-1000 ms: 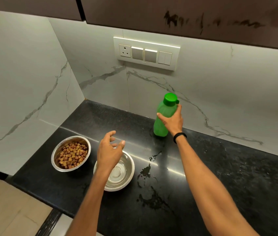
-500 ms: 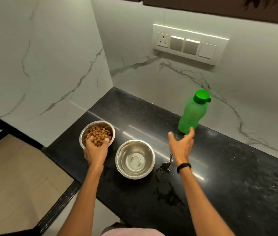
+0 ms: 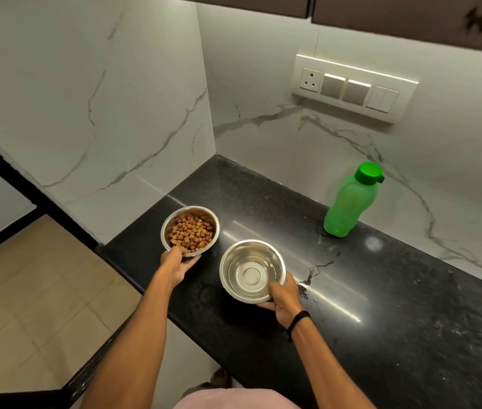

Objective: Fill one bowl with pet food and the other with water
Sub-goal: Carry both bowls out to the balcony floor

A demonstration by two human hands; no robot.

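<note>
Left hand (image 3: pixel 178 264) clamped on kibble bowl (image 3: pixel 190 230), right hand (image 3: pixel 281 296) on water bowl (image 3: pixel 252 271), fingertips hidden underneath.

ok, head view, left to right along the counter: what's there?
left hand → bowl of pet food → bowl of water → right hand → spilled water → green bottle
</note>
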